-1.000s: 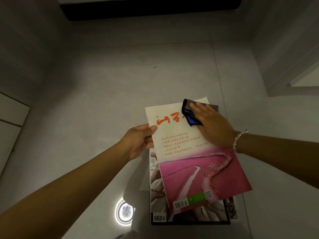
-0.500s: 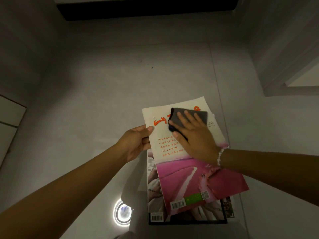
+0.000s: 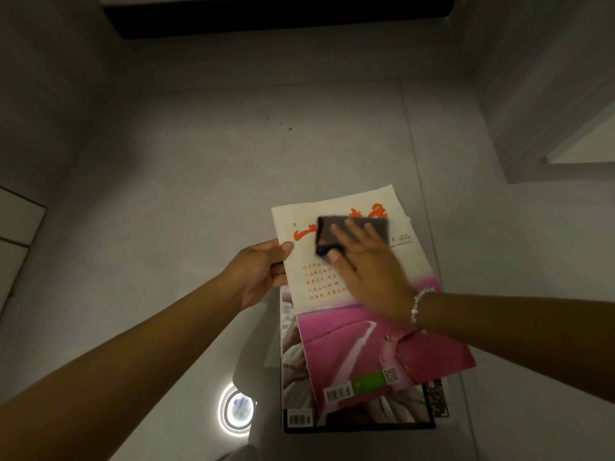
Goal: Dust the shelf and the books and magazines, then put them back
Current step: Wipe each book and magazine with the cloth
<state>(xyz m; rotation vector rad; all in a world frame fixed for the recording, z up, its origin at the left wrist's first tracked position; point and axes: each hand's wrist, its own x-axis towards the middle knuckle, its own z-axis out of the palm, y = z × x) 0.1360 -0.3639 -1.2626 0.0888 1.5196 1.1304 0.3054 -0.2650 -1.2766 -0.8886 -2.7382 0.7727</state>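
A magazine [image 3: 362, 334] with a cream top, red lettering and a pink picture lies tilted on a stack of other magazines [image 3: 296, 377]. My left hand [image 3: 259, 271] pinches its left edge, thumb on the cover. My right hand [image 3: 366, 264] presses a dark grey cloth [image 3: 352, 227] flat on the upper part of the cover, fingers spread and straight over the red title. A beaded bracelet sits on my right wrist. The shelf is not clearly in view.
The stack rests on a low pale surface [image 3: 459, 440] above a grey tiled floor [image 3: 199, 194]. A round ring light reflection [image 3: 237, 410] glows on the floor at lower left. A grey wall with a doorway [image 3: 565, 128] stands right; a dark recess [image 3: 266, 15] runs along the top.
My right hand has slid the cloth leftward from the cover's top right corner to over the red title, then slightly up. My left hand keeps its hold.
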